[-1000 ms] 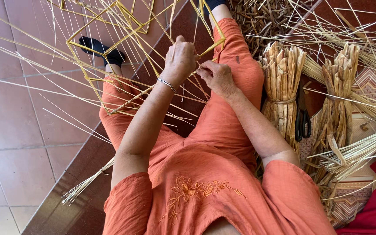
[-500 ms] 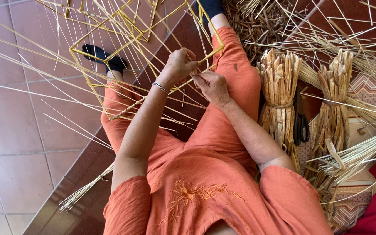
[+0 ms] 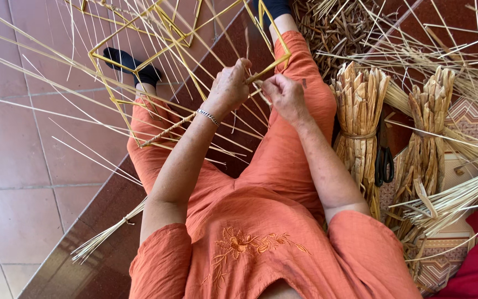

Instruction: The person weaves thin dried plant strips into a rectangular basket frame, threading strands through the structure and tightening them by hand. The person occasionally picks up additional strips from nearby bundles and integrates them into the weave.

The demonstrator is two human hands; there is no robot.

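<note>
I am pinching a pale strip with both hands, left hand and right hand closed, now drawn closer over the yellow frame (dried bundles beside it).

The person wears an orange short-sleeved outfit with embroidered flowers, dark socks and a silver bracelet.

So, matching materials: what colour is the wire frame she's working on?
Yellow: the wire frame, in the head view.

The yellow frame runs off the top edge; the scissors sit half hidden between bundles.
</note>
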